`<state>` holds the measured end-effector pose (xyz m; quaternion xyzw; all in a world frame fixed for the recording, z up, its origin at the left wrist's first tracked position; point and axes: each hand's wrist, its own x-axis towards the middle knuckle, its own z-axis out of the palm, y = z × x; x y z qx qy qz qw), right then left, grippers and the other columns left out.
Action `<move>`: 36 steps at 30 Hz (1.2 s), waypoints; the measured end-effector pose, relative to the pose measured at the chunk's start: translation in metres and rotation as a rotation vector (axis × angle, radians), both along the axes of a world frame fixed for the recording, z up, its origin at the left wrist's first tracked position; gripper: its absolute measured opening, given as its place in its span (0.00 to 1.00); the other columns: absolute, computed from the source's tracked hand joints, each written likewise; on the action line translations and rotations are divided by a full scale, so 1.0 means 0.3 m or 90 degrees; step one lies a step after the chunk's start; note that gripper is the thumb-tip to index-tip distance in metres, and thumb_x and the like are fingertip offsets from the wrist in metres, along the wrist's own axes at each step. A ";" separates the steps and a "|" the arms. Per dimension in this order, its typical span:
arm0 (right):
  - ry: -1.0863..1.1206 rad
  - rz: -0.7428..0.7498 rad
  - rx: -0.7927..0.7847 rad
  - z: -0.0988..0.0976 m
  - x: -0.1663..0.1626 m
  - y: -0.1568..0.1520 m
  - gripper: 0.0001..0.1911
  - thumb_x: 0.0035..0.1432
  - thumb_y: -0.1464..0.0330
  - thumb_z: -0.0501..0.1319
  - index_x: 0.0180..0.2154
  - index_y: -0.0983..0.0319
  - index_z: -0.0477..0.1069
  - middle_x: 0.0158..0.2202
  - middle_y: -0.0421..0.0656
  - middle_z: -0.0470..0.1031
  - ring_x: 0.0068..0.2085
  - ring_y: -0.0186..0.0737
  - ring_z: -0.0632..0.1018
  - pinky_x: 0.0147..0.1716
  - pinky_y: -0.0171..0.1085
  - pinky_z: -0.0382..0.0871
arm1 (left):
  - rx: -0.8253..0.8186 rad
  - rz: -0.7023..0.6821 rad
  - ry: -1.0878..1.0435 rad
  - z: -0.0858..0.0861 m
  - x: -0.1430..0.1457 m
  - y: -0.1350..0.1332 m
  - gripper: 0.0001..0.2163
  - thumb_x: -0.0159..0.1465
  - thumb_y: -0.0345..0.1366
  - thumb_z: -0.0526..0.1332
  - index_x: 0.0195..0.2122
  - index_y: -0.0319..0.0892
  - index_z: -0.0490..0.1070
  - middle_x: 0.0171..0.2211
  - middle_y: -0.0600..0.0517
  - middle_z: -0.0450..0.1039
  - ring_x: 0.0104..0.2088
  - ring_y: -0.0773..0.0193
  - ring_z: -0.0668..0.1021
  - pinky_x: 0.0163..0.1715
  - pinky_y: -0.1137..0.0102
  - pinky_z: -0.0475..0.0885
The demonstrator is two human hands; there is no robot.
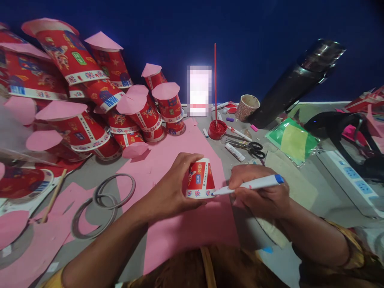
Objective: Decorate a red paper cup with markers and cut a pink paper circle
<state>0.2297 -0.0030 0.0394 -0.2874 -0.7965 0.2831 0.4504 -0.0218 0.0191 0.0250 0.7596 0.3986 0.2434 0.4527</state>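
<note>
L hand [175, 188] grips red paper cup [198, 179] over pink sheet [192, 234], axis approx. upright, flowered band [198, 193] down, R hand [261, 198] pinching marker [262, 183], axis nr horiz., nib [213, 194] pointing L at that band, blue end [279, 179] R & slightly up, w/ scissors [255, 151] & white tube [235, 152] beyond, pink-topped cups [81, 130] crowding far L.

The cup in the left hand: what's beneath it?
Pink paper spreads beneath the cup; the patch covered by the cup and left hand can't be seen.
</note>
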 end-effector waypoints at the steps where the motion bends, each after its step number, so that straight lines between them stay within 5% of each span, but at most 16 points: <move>1: 0.009 -0.002 -0.006 0.000 0.001 -0.001 0.04 0.69 0.71 0.63 0.38 0.60 0.75 0.28 0.41 0.79 0.27 0.36 0.78 0.27 0.34 0.68 | 0.000 0.000 0.001 -0.001 -0.001 0.000 0.39 0.58 0.46 0.77 0.66 0.55 0.58 0.64 0.49 0.62 0.64 0.53 0.70 0.64 0.57 0.71; 36: -0.045 -0.004 0.034 -0.013 -0.007 -0.001 0.03 0.69 0.71 0.62 0.39 0.61 0.75 0.30 0.42 0.81 0.27 0.35 0.78 0.27 0.33 0.68 | -0.014 -0.019 -0.002 -0.002 0.001 0.001 0.38 0.59 0.45 0.77 0.66 0.54 0.59 0.65 0.47 0.61 0.64 0.50 0.72 0.63 0.54 0.74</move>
